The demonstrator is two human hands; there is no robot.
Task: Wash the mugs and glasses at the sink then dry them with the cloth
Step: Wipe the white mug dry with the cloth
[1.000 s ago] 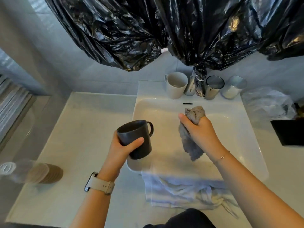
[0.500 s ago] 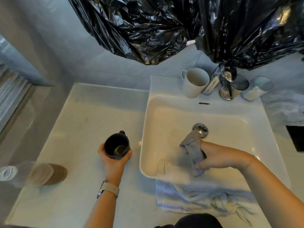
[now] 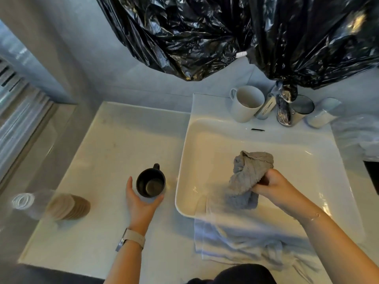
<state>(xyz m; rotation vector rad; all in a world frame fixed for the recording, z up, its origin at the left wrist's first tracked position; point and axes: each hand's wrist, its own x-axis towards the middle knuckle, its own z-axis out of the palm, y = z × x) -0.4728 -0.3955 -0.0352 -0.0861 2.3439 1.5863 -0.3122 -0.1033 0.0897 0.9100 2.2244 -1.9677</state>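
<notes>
On the white desk (image 3: 106, 152) left of the sink (image 3: 207, 138), seen from the head camera, a dark mug (image 3: 151, 180) stands upright with its handle pointing away from the person. The left hand (image 3: 141, 201) cups round the near side of the mug, thumb and fingers spread and relaxed; whether they touch its wall I cannot tell, so this grip reads as open. A watch with a pale strap (image 3: 134, 239) sits on that wrist.

Over the basin, the right hand (image 3: 272, 185) grips a bunched grey cloth (image 3: 247, 177), its fingers curled round the folds, and part of the cloth hangs below the hand. A thin bracelet (image 3: 314, 216) circles the right wrist. A pale towel (image 3: 235, 240) drapes over the near rim of the sink and onto the desk.

At the back of the sink, a white mug (image 3: 246, 106) stands left of the tap (image 3: 284, 108), with a glass tumbler (image 3: 301, 107) and a white cup (image 3: 324, 112) to its right. Black plastic sheeting (image 3: 205, 31) hangs above. At the far left of the desk lies a clear jar (image 3: 26, 203) on its side, beside a stack of brown round discs (image 3: 68, 207).
</notes>
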